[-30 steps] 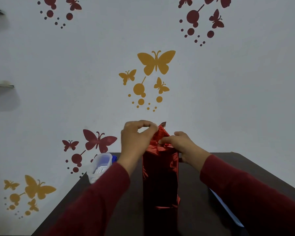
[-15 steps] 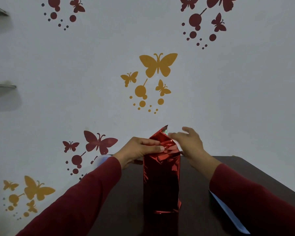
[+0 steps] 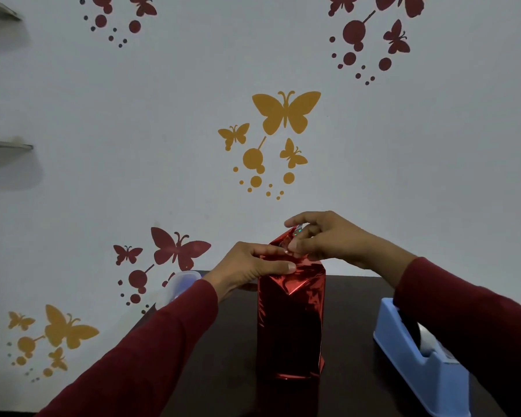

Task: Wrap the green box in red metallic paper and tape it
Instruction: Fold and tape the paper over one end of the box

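A: Where's the box [image 3: 291, 323] atm?

B: Upright at centre of the dark worktop [image 3: 229, 371], approx 6 o'clock from the big yellow butterfly decal [image 3: 286, 112]. Fully covered in red metallic paper [image 3: 292, 284], so no green shows. Top end isn't closed yet; a pointed flap sticks up.

A: Grip?

B: Left hand [image 3: 250, 270] holds the top left edge, thumb pressed flat across the folded paper, fingers curled behind. Right hand [image 3: 328, 239] pinches the flap tip w/ thumb and fingers at the box's 12 o'clock.

A: How will it handle?

B: My read: tall, narrow, prob. light, so it'd tip easily if pushed high up. Foil looks slick and springy, holds creases but wants to pop open, and wrinkles show. Best to pin the folds at the top corners and keep one hand on them till the tape's on. The box under it seems stiff enough to press against.

A: Tape?

B: Blue tape dispenser [image 3: 418, 353] at 3 o'clock of the box, near, partly behind the right sleeve. A clear plastic container [image 3: 181, 281] at 10 o'clock, behind the left arm.

A: Any brands or text?

B: None legible. Something glints silvery at the flap tip, maybe tape or the paper's underside; too small to tell.
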